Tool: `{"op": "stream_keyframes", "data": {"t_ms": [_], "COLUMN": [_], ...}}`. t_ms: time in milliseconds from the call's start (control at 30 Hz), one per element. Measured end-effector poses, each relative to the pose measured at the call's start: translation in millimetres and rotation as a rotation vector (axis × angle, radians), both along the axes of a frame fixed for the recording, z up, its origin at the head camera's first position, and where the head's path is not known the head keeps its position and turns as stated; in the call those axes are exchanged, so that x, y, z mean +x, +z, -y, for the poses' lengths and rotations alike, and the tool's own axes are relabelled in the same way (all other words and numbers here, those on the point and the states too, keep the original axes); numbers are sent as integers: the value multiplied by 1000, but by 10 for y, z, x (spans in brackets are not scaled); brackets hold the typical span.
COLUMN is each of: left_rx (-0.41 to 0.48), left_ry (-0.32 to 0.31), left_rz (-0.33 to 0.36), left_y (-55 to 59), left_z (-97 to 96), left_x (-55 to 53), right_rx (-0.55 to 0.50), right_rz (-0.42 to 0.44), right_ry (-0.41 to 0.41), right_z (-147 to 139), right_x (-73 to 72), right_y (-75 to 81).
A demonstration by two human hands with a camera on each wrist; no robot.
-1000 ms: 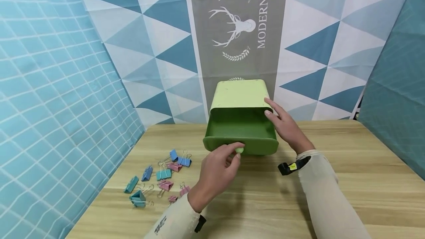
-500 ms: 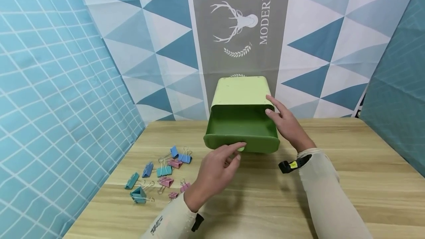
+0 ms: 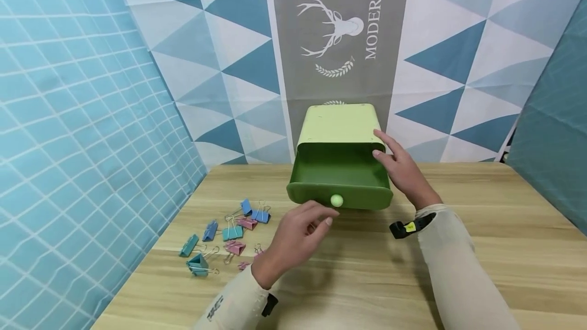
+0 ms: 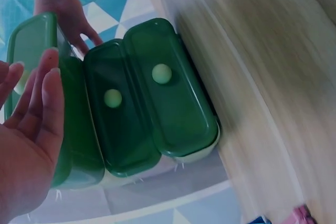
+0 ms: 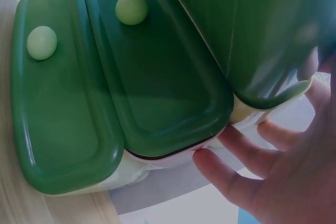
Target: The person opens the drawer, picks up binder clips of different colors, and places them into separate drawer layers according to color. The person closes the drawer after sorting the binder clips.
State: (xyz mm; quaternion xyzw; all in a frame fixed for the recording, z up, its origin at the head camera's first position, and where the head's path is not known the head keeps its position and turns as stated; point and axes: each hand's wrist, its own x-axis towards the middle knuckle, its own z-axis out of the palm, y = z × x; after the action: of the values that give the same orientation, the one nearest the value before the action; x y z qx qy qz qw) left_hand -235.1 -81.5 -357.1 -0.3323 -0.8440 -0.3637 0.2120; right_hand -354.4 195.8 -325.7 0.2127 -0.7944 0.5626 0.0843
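A pale green desktop drawer cabinet (image 3: 341,122) stands at the back of the table. Its top drawer (image 3: 315,194) is pulled out, and the inside I can see is bare. My left hand (image 3: 297,233) hovers just below and in front of the round light green knob (image 3: 337,200), its fingers loosely bent and holding nothing. My right hand (image 3: 405,171) rests against the cabinet's right side, with thumb and fingers near the top front corner. Two lower drawer fronts (image 4: 178,95) are pushed in, as the left wrist view shows; the right wrist view has my right fingers (image 5: 226,177) beside them.
On the table's left lie several binder clips: teal (image 3: 198,265), blue (image 3: 261,216) and pink (image 3: 235,247). Some pink ones are partly behind my left forearm. A patterned cloth (image 3: 339,80) hangs right behind the cabinet, and a blue checked cloth (image 3: 91,116) borders the left.
My left hand has let go of the drawer knob and moved slightly down, leaving the knob in full view. The drawer stays out; my right hand stays on the cabinet. The head view has shifted slightly.
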Motion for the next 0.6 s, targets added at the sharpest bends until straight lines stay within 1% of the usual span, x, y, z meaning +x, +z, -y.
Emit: {"op": "stream_keyframes", "data": {"t_ms": [133, 333, 467, 600], "left_rx": [-60, -113, -151, -194], "left_ry": [19, 23, 25, 71], "left_rz": [52, 93, 117, 139], "left_y": [8, 38, 9, -42], "left_z": [58, 167, 234, 313], "left_x": [6, -13, -15, -22], "right_rx": [1, -2, -8, -11], "right_rz": [4, 8, 20, 16], "right_ry": [-8, -24, -17, -9], "right_z": [-20, -42, -33, -22], "right_x": [13, 11, 16, 20], "right_y": [13, 44, 29, 7]}}
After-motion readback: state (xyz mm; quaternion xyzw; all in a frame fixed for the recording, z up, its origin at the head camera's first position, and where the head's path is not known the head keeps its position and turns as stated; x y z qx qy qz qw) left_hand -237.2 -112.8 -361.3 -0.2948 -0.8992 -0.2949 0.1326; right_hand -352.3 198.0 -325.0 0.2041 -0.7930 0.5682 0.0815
